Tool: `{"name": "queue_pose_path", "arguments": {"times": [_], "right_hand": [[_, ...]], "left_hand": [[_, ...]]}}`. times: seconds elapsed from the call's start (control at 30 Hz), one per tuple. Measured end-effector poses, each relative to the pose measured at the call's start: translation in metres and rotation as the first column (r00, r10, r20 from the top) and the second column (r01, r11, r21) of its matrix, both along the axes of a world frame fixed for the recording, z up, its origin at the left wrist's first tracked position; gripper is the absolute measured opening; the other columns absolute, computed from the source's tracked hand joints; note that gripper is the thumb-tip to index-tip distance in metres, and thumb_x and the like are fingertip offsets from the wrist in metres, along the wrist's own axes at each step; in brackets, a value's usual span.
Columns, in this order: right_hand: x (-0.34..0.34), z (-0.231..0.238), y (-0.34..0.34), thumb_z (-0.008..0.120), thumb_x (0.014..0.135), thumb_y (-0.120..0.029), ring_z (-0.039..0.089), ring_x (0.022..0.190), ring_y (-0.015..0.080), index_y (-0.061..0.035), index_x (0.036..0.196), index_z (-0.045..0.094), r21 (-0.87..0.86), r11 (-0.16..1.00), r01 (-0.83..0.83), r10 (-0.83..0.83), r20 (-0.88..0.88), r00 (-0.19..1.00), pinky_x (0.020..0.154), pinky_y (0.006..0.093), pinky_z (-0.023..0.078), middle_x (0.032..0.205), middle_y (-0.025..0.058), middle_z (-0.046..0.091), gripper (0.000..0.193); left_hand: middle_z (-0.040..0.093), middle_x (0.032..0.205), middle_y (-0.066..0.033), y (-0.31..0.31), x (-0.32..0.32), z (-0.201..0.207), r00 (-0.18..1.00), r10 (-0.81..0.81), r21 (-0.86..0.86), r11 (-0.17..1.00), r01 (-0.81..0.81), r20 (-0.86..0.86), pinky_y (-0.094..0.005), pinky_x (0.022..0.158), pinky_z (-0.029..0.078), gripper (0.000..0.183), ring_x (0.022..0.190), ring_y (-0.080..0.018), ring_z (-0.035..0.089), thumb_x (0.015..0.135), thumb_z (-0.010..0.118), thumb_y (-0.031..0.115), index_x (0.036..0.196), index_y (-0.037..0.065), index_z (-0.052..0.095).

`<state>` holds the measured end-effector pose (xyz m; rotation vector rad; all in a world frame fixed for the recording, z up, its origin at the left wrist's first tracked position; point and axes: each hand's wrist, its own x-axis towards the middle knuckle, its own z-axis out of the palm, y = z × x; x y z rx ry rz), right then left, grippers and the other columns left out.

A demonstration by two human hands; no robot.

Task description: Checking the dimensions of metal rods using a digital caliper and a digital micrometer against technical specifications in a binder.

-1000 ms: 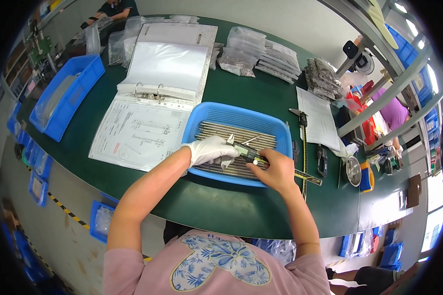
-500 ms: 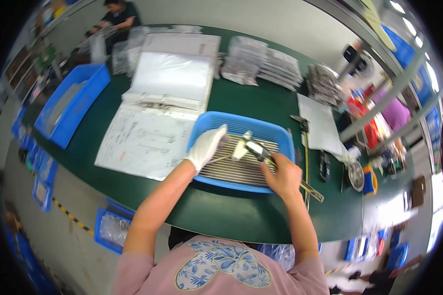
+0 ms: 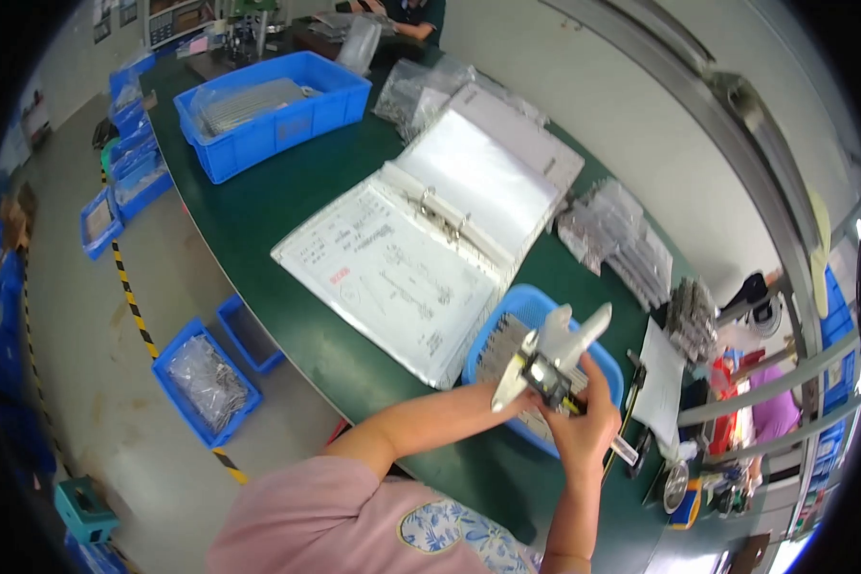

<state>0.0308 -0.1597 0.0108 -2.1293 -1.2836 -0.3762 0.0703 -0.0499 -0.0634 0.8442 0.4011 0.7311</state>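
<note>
In my bare right hand (image 3: 588, 416) is a digital caliper (image 3: 545, 378), gripped around its body with the jaws pointing up and left. The white-gloved left hand (image 3: 566, 346) is just behind the caliper. Two of its fingers stretch up and apart; its palm is partly hidden, and I see nothing held in it. Both hands are above a light-blue plastic basket (image 3: 529, 302), where thin metal rods (image 3: 496, 352) lie side by side. My left forearm and the caliper cover much of the basket.
An open ring binder (image 3: 373, 277) with a drawing lies left of the basket. Farther left stands a blue crate (image 3: 287, 129) holding rods. Bagged parts (image 3: 617, 230) line the wall side. A paper sheet (image 3: 658, 383) and a metal bowl (image 3: 676, 486) are at right. Floor crates (image 3: 206, 383) sit at left.
My view has turned left, bringing the blue crate and floor further in. The caliper has come up closer to the gloved hand, whose fingers now point up and spread.
</note>
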Motion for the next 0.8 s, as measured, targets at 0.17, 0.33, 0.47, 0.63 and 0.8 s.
{"name": "queue_pose_path", "arguments": {"times": [0.17, 0.33, 0.47, 0.63, 0.8], "right_hand": [[0.007, 0.007, 0.012, 0.052, 0.055, 0.006, 0.06, 0.061, 0.0285, -0.0019, 0.115, 0.056, -0.106, 0.994, -0.036, 0.047, 0.104, 0.993, 0.058, 0.0349, 0.047, 0.073, 0.0167, 0.06, 0.061], [0.006, 0.004, 0.031, 0.053, 0.06, 0.006, 0.058, 0.057, 0.0276, 0.0016, 0.109, 0.057, -0.117, 0.973, -0.199, 0.226, 0.319, 0.92, 0.052, 0.0353, 0.045, 0.07, 0.0147, 0.059, 0.049], [0.008, 0.005, 0.042, 0.054, 0.075, -0.001, 0.056, 0.052, 0.0311, -0.004, 0.09, 0.058, -0.022, 0.999, -0.045, 0.05, 0.396, 0.917, 0.046, 0.0379, 0.041, 0.062, 0.0144, 0.057, 0.015], [-0.003, 0.016, 0.042, 0.05, 0.074, 0.0, 0.055, 0.062, 0.0388, -0.0028, 0.085, 0.052, -0.12, 0.993, -0.014, 0.035, 0.169, 0.985, 0.052, 0.0398, 0.041, 0.067, 0.02, 0.054, 0.011], [-0.03, 0.012, 0.05, 0.057, 0.07, -0.003, 0.053, 0.056, 0.0374, -0.0056, 0.075, 0.048, -0.159, 0.987, 0.024, 0.016, 0.251, 0.968, 0.048, 0.0398, 0.039, 0.059, 0.017, 0.05, 0.011]], "left_hand": [[0.053, 0.111, -0.0193, 0.006, 0.001, 0.011, 0.998, 0.052, 0.088, 0.995, -0.049, -0.023, -0.0326, 0.093, 0.037, 0.069, 0.11, -0.0278, 0.047, 0.071, 0.059, 0.05, 0.114, -0.004, 0.048], [0.053, 0.111, -0.022, 0.012, -0.004, 0.012, 0.993, 0.096, 0.141, 0.986, -0.086, -0.063, -0.0341, 0.094, 0.036, 0.08, 0.111, -0.0302, 0.047, 0.064, 0.066, 0.052, 0.116, -0.006, 0.047], [0.053, 0.111, -0.0243, 0.016, -0.013, 0.019, 0.986, 0.131, 0.166, 0.98, -0.114, -0.098, -0.0352, 0.095, 0.036, 0.089, 0.112, -0.0321, 0.046, 0.059, 0.071, 0.054, 0.117, -0.008, 0.045], [0.053, 0.111, -0.027, 0.028, -0.021, 0.042, 0.971, 0.218, 0.227, 0.955, -0.192, -0.096, -0.0367, 0.096, 0.036, 0.1, 0.113, -0.0345, 0.046, 0.052, 0.077, 0.056, 0.119, -0.01, 0.043], [0.057, 0.107, -0.024, 0.033, -0.025, 0.042, 0.936, 0.341, 0.462, 0.846, -0.265, -0.089, -0.0373, 0.089, 0.042, 0.068, 0.105, -0.0346, 0.054, 0.066, 0.073, 0.041, 0.106, -0.008, 0.05]]}}
